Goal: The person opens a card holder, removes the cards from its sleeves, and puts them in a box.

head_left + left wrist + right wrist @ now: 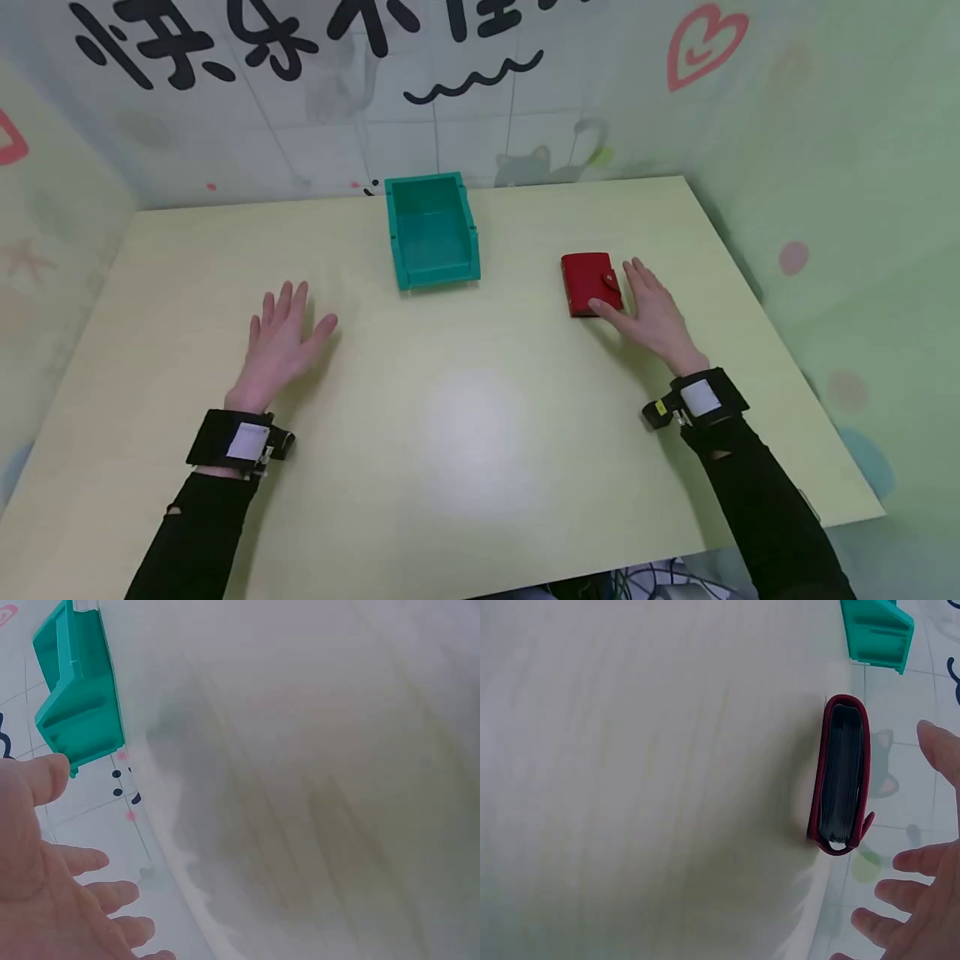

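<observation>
A red card holder (589,284) with a snap strap lies on the table at the right; the right wrist view shows its edge, with dark sleeves stacked inside the red cover (842,776). My right hand (654,319) is over its near right corner, fingers spread and thumb overlapping the cover in the head view. In the right wrist view the fingers stand apart from it. My left hand (279,348) hovers over the left part of the table, fingers extended, holding nothing. A teal open-front bin (435,233) sits at the back middle, between the two hands.
The pale table (465,433) meets a printed wall (322,142) at its back edge. Another wall (847,275) rises on the right. Cables (660,575) show below the front edge. Each wrist wears a black band with a camera.
</observation>
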Motion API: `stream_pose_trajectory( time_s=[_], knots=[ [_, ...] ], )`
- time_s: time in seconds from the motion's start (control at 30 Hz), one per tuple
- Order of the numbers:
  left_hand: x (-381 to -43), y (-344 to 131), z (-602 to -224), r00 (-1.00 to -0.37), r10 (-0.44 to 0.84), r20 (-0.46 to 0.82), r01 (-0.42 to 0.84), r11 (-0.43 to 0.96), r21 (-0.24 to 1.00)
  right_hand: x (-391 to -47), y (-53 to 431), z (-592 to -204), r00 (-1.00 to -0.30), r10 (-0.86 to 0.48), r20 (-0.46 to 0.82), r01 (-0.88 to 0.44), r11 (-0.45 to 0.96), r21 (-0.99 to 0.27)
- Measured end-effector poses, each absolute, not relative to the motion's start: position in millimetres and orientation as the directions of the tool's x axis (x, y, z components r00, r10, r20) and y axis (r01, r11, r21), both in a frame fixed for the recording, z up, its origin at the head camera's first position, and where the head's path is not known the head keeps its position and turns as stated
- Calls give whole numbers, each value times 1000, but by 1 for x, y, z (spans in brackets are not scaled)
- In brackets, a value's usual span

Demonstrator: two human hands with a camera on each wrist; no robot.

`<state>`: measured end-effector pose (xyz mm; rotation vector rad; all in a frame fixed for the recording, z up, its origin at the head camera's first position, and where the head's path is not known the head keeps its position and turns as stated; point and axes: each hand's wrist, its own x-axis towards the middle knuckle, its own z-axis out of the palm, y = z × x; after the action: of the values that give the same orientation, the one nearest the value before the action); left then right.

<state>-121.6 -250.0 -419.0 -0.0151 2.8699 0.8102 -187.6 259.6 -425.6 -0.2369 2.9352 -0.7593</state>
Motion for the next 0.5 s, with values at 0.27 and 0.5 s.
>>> stream_pose_trajectory(
  time_s=[0.27, 0.5],
  knots=[
    [-120, -251, -422, -986, 23, -167, -67, 855, 515, -197, 252, -426, -989, -132, -69, -78, 856, -512],
    [-118, -240, -416, -993, 7, -115, -63, 804, 592, -216, 245, -432, -990, -64, -122, 7, 860, -511]
  ],
)
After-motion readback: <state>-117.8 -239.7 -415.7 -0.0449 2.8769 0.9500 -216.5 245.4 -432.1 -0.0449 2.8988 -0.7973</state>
